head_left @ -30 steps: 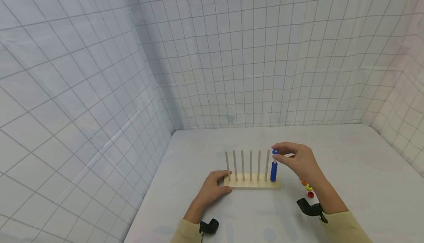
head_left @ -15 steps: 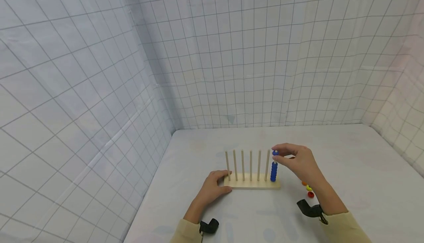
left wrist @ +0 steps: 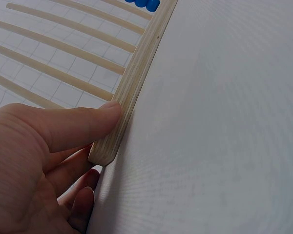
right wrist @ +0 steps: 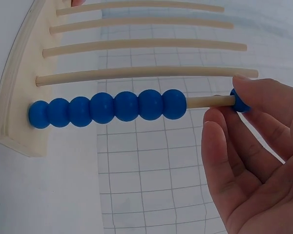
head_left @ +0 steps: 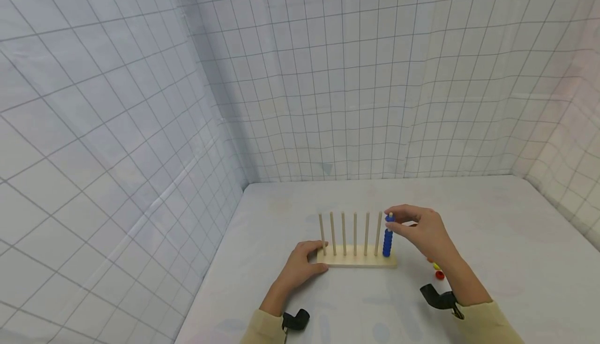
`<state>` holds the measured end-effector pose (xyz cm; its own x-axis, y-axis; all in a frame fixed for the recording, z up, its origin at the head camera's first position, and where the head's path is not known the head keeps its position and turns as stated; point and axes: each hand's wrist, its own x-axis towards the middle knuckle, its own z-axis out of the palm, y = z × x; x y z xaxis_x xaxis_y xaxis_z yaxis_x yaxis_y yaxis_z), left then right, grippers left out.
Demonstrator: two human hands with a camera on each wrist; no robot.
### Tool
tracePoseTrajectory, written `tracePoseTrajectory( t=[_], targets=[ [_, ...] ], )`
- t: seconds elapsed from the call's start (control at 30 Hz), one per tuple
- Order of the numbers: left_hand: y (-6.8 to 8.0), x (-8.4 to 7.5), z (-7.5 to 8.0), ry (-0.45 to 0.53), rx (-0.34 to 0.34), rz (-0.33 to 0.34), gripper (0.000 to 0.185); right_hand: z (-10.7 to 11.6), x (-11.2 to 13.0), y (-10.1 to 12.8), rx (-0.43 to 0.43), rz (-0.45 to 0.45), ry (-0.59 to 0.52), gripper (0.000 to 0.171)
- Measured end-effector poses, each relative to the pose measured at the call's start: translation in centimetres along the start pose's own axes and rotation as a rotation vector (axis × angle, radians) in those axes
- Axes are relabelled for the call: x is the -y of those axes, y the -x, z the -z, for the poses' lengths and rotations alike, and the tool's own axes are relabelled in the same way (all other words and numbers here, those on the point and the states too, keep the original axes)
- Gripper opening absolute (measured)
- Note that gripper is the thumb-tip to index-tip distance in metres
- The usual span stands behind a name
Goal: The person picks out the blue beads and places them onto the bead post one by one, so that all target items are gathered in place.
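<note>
A wooden rack (head_left: pixel 357 262) with several upright pegs stands on the white table. Its rightmost peg carries a stack of blue beads (head_left: pixel 387 243). My right hand (head_left: pixel 392 220) pinches one more blue bead (right wrist: pixel 238 101), which sits on that peg's tip, well apart from the stack of blue beads (right wrist: pixel 107 108). My left hand (head_left: pixel 315 257) holds the rack's left end. Its thumb (left wrist: pixel 83 126) presses the rack's front edge (left wrist: pixel 136 83), with the other fingers curled behind the end.
A yellow bead (head_left: pixel 437 266) and a red bead (head_left: pixel 439 275) lie loose on the table right of the rack, partly behind my right wrist. Grid-patterned walls close in the table on the left, back and right.
My right hand has sunk a little, bringing the pinched blue bead down onto the tip of the rightmost peg. The left hand and the rack have stayed put.
</note>
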<state>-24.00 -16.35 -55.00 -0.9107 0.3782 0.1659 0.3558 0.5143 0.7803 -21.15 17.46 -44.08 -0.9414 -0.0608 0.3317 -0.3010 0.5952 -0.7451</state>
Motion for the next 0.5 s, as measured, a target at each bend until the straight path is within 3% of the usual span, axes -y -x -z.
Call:
tracePoseTrajectory(
  t=[0.5],
  targets=[
    [-0.11, 0.09, -0.03, 0.006, -0.004, 0.005, 0.055, -0.24, -0.52, 0.26, 0.025, -0.004, -0.039, 0.031]
  ],
)
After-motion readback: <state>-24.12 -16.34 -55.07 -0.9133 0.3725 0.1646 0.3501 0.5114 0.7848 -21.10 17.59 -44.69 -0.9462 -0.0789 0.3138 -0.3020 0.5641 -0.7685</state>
